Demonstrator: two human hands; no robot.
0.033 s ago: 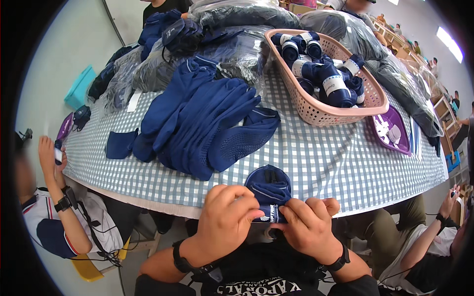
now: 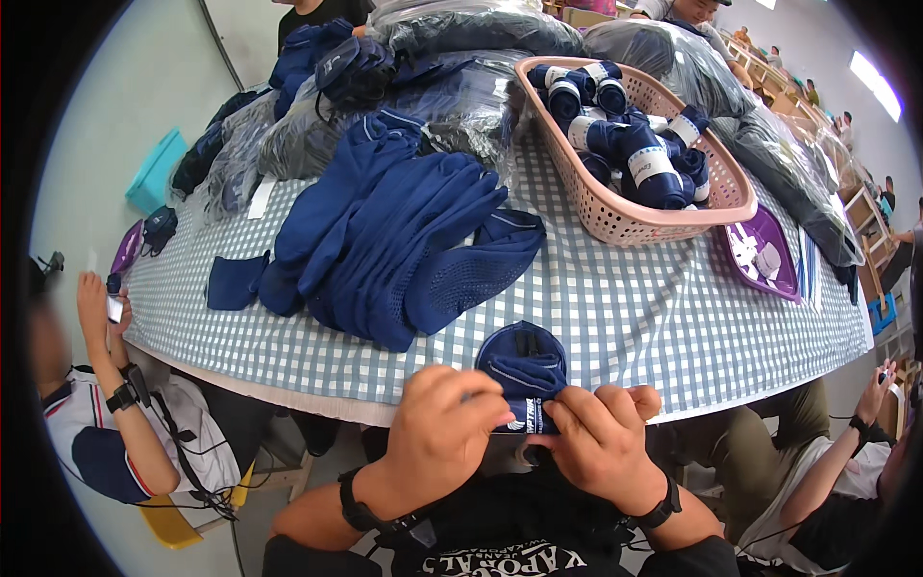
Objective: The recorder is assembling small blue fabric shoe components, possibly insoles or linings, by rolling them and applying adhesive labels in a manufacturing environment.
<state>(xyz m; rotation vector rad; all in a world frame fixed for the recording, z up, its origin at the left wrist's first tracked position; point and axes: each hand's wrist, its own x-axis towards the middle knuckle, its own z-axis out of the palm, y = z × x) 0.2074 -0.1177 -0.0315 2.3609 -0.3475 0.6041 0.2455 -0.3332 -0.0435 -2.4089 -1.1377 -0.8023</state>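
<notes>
At the near table edge lies a folded navy sock with white print, its rounded far end resting on the checked cloth. My left hand is curled at its left near corner, thumb touching the printed part; the index finger is slightly blurred. The fingers of my right hand pinch the right near edge. A loose pile of navy socks, some with a dotted surface, spreads beyond my hands to the left. One flat sock end sticks out at the pile's left.
A pink basket holds several navy rolls with white paper bands. Right of it sits a purple tray with small white pieces. Plastic-wrapped bundles line the far side. Co-workers sit left and right.
My left hand has shifted very slightly down, its index finger moving. My right hand and the sock stay in place. The left co-worker's hands have moved a little.
</notes>
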